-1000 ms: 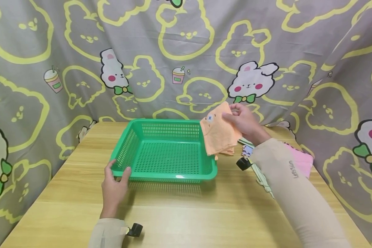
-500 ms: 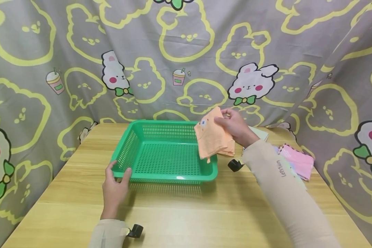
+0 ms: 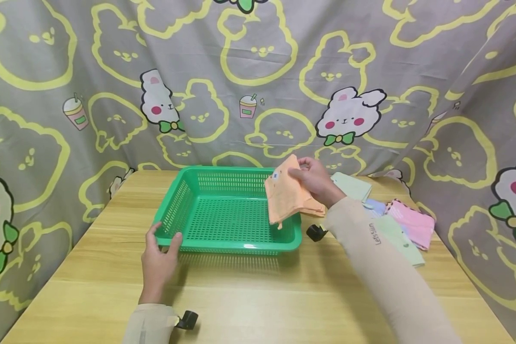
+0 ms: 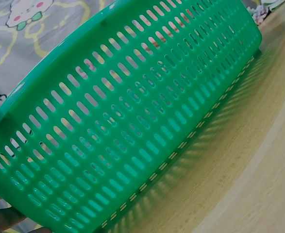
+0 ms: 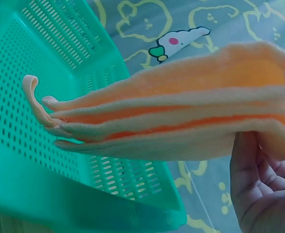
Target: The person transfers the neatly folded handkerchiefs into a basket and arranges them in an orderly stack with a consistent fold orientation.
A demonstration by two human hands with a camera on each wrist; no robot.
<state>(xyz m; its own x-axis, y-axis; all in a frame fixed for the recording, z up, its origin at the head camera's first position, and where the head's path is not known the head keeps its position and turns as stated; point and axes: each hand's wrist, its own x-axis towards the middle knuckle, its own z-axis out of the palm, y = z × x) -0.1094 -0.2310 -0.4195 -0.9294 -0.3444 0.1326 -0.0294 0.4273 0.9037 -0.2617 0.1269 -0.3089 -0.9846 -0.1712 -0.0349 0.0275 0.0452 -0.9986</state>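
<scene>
A folded orange face towel (image 3: pixel 284 198) with a bear face on it hangs over the right end of the green plastic basket (image 3: pixel 232 247). My right hand (image 3: pixel 320 181) pinches its upper edge between thumb and fingers. Several layers of the towel (image 5: pixel 181 145) and a small hanging loop show in the right wrist view, with the thumb of the right hand (image 5: pixel 261 187) against its underside. My left hand (image 3: pixel 159 263) holds the basket by its front left corner. In the left wrist view the slotted wall of the basket (image 4: pixel 50 187) covers most of the picture.
Right of the basket lie a pale green folded cloth (image 3: pixel 352 186), a pink one (image 3: pixel 413 222), a blue one (image 3: pixel 374 208) and another green one (image 3: pixel 402 241), partly behind the right sleeve. A printed curtain (image 3: pixel 258 71) hangs behind the wooden table (image 3: pixel 249 296).
My right hand has carried the orange towel left and slightly down, farther over the basket. More of the cloths on the right now shows. My left hand has stayed at the basket's corner.
</scene>
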